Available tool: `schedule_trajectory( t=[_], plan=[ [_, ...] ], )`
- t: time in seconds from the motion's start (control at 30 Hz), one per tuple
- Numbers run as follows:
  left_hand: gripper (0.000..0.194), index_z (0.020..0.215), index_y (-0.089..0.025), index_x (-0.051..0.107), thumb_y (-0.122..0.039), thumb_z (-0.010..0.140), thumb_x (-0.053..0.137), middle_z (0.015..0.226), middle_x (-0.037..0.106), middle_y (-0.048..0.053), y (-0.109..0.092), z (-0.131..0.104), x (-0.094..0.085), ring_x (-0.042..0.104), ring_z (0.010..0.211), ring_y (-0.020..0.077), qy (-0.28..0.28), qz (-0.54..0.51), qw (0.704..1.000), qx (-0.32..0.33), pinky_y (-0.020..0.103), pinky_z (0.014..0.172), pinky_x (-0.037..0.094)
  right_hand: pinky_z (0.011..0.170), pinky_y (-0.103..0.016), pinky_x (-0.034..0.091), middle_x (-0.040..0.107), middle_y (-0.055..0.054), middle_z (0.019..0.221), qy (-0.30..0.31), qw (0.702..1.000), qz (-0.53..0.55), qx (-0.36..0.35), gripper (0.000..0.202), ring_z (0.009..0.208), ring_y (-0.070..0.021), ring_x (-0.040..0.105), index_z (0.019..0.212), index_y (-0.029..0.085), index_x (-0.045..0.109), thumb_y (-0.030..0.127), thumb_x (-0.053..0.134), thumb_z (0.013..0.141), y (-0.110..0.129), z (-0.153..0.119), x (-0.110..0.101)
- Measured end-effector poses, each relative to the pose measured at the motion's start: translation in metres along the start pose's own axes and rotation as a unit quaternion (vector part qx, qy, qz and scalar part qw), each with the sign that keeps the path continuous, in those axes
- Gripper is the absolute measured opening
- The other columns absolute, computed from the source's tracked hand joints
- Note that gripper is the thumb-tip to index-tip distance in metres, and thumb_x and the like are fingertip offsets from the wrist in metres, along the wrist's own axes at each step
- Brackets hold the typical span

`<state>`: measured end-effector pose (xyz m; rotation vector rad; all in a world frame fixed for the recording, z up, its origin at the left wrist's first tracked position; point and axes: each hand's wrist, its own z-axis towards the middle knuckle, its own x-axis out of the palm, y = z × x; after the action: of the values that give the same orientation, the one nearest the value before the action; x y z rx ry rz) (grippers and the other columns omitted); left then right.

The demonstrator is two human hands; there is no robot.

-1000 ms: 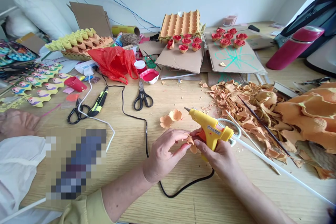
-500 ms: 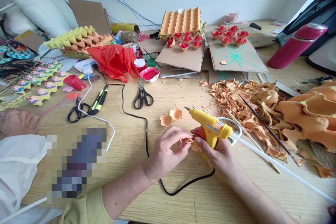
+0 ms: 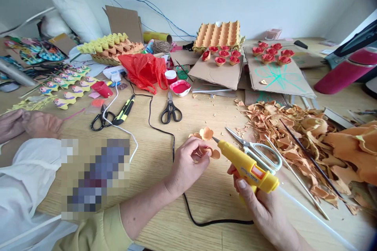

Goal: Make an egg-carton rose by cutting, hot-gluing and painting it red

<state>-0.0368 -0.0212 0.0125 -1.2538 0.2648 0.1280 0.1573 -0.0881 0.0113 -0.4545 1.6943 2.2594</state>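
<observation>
We see two bare hands working above the wooden desk (image 3: 218, 204). The left hand (image 3: 187, 164) pinches an orange petal piece (image 3: 207, 152) between the thumb and the fingers, and one rounded petal sticks out to the right of the fingertips. The right hand (image 3: 262, 204) is closed around the grip of a yellow glue gun (image 3: 244, 160), which is tilted so that its nozzle points up and to the left, near the held piece. A white rod (image 3: 312, 208) extends at the rear side of the gun. Just beyond the left hand, two flower-shaped cups (image 3: 206, 133) lie on the desk; we cannot tell whether the nozzle touches the nearer one. Behind the gun there is a pair of white-handled scissors (image 3: 246, 146), and to the right of them we find a heap of orange scraps (image 3: 291, 125), with a dark thin stick (image 3: 309, 160) lying across it. A black cord (image 3: 188, 208) runs under the left wrist and goes out of our view at the right hand. Farther back, red roses (image 3: 220, 61) stand on two cardboard sheets (image 3: 218, 73), and a dish with red paint (image 3: 180, 87) is near the black-handled scissors (image 3: 170, 104). At the far left we notice the hands of another person (image 3: 41, 123), with a white sleeve (image 3: 38, 160) nearby.
</observation>
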Motion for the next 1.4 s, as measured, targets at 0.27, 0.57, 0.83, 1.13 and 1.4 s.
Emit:
schedule_trajectory(
  t=[0.27,0.57,0.83,1.13,1.4],
  plan=[
    [0.003,0.090,-0.017,0.065,-0.018,0.087,0.065,0.089,0.062,0.003,0.003,0.005,-0.007,0.065,0.070,0.0116,-0.035,-0.023,0.999,-0.021,0.020,0.054,0.059,0.063,-0.024,0.053,0.062,-0.002,0.078,0.028,0.994,-0.056,-0.087,0.014,0.073,-0.0175,0.066,0.092,0.024,0.057,0.031,0.049,0.100,0.007,0.004,0.001],
    [0.004,0.090,-0.017,0.066,-0.014,0.087,0.064,0.088,0.064,0.005,0.004,0.005,-0.007,0.067,0.074,0.0138,-0.037,0.022,0.999,0.007,0.024,0.061,0.061,0.061,-0.027,0.053,0.065,-0.003,0.078,0.039,0.992,-0.081,-0.088,0.014,0.072,-0.0192,0.065,0.087,0.025,0.055,0.030,0.050,0.099,0.002,0.002,0.003],
    [0.006,0.090,-0.018,0.067,-0.014,0.088,0.063,0.087,0.065,0.004,0.002,0.005,-0.008,0.067,0.077,0.0145,-0.044,0.045,0.998,0.029,0.024,0.062,0.061,0.063,-0.030,0.053,0.063,-0.003,0.081,0.046,0.989,-0.091,-0.105,0.007,0.069,-0.0205,0.063,0.090,0.027,0.055,0.026,0.052,0.096,-0.003,0.000,0.002],
    [0.008,0.092,-0.018,0.067,-0.013,0.088,0.062,0.089,0.063,0.004,0.002,0.004,-0.009,0.065,0.077,0.0137,-0.034,0.044,0.998,0.041,0.021,0.058,0.059,0.058,-0.029,0.051,0.060,-0.002,0.077,0.036,0.989,-0.094,-0.109,0.010,0.064,-0.0196,0.060,0.086,0.027,0.053,0.026,0.052,0.096,-0.003,0.001,0.004],
    [0.006,0.093,-0.018,0.066,-0.016,0.088,0.063,0.090,0.063,0.004,0.003,0.004,-0.009,0.066,0.075,0.0131,-0.042,0.033,0.998,0.038,0.021,0.057,0.061,0.063,-0.031,0.053,0.064,-0.003,0.078,0.039,0.989,-0.109,-0.097,0.009,0.071,-0.0226,0.064,0.088,0.027,0.058,0.027,0.053,0.095,-0.007,0.000,0.003]
  ],
)
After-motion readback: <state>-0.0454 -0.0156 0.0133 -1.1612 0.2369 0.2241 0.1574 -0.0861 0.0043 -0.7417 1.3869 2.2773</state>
